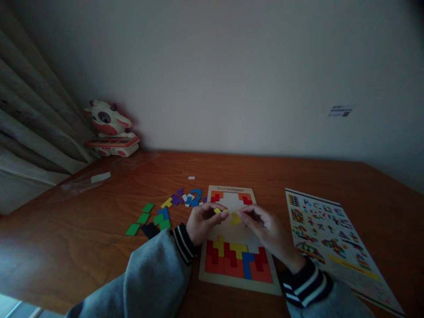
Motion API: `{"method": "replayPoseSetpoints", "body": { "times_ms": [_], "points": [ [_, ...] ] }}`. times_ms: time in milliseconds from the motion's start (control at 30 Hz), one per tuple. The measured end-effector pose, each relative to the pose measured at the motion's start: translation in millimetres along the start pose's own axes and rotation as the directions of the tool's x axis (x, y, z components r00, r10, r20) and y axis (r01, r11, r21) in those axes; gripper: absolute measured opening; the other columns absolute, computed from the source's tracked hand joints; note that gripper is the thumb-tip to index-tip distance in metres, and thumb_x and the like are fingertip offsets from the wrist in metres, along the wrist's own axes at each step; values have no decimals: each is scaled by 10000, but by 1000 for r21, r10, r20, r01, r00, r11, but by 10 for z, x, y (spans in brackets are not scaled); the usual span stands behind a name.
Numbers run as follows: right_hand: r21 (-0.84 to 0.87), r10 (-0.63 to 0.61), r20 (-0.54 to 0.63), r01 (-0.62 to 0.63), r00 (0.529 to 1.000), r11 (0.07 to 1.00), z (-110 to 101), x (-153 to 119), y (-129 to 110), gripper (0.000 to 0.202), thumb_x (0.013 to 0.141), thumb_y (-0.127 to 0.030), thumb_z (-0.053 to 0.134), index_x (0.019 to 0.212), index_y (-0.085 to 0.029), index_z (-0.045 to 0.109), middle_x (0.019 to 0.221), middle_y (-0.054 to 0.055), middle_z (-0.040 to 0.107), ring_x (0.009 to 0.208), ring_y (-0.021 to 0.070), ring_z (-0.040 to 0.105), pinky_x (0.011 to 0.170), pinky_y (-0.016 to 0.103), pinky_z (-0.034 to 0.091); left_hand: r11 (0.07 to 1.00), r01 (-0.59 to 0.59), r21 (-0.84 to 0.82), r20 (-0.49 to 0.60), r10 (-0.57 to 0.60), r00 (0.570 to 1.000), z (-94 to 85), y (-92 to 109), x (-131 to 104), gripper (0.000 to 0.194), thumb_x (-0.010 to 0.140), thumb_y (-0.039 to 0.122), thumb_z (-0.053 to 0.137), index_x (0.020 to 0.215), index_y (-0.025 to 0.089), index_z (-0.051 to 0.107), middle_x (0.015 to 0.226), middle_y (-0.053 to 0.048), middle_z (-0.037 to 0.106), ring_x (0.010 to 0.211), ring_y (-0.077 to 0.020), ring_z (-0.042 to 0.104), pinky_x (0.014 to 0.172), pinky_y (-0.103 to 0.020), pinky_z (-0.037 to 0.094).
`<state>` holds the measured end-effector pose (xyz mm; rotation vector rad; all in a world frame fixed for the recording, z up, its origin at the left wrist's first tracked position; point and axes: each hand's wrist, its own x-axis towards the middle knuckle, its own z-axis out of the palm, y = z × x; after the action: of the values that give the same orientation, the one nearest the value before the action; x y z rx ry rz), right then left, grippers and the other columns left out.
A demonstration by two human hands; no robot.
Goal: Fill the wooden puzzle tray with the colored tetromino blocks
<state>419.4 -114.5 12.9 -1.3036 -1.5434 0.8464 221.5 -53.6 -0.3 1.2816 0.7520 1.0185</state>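
A wooden puzzle board point(228, 283) lies on the table, its lower end filled with red, orange, yellow and blue pieces and its top corners with orange and red ones. Over the board's middle, my left hand point(203, 221) pinches a small yellow puzzle piece point(217, 211) between thumb and fingers. Close by on the right, my right hand point(265, 223) has its fingertips closed on another yellow puzzle piece point(236, 218). That second piece is partly covered by the fingers; whether it touches the board I cannot tell.
Loose green tiles point(143, 218) and purple pieces point(178, 198) are scattered left of the board, with blue, white, yellow and black ones. A printed pattern sheet point(331, 238) lies at the right. At the back left stands a cow toy point(111, 128) beside a curtain point(29, 110).
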Motion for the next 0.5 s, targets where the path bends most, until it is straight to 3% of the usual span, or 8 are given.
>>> {"method": "replayPoseSetpoints", "body": {
  "times_ms": [133, 267, 400, 500],
  "points": [
    [128, 113, -113, -98, 987, 987, -52, 29, 132, 379, 867, -567, 608, 975, -206, 654, 753, 34, 699, 689, 185, 674, 669, 323, 553, 998, 57, -11, -80, -58, 995, -56, 22, 42, 556, 685, 572, 793, 1011, 134, 685, 765, -31, 680, 507, -60, 525, 464, -183, 410],
    [189, 135, -148, -106, 980, 976, -58, 49, 187, 384, 850, -541, 643, 1040, -208, 631, 932, 78, 723, 787, 206, 711, 735, 362, 582, 999, 41, 0, -152, -40, 988, -116, 16, 69, 622, 684, 538, 807, 1122, 138, 621, 801, -31, 688, 556, -71, 567, 517, -185, 438],
    [160, 104, -172, -77, 980, 984, -78, 52, 198, 477, 833, -532, 662, 1200, -237, 588, 1114, 100, 702, 905, 229, 721, 842, 415, 585, 1000, 23, 8, -177, -21, 984, -160, 20, 85, 556, 688, 527, 807, 1041, 141, 620, 831, -44, 686, 655, -112, 631, 595, -217, 495],
    [89, 99, -181, -84, 978, 993, -116, 52, 203, 465, 833, -551, 648, 1176, -239, 622, 1136, 103, 710, 947, 240, 710, 843, 411, 584, 999, 12, 39, -149, -6, 989, -194, 34, 97, 504, 690, 564, 788, 930, 140, 658, 801, -42, 680, 654, -114, 629, 605, -225, 504]
  ]
}}
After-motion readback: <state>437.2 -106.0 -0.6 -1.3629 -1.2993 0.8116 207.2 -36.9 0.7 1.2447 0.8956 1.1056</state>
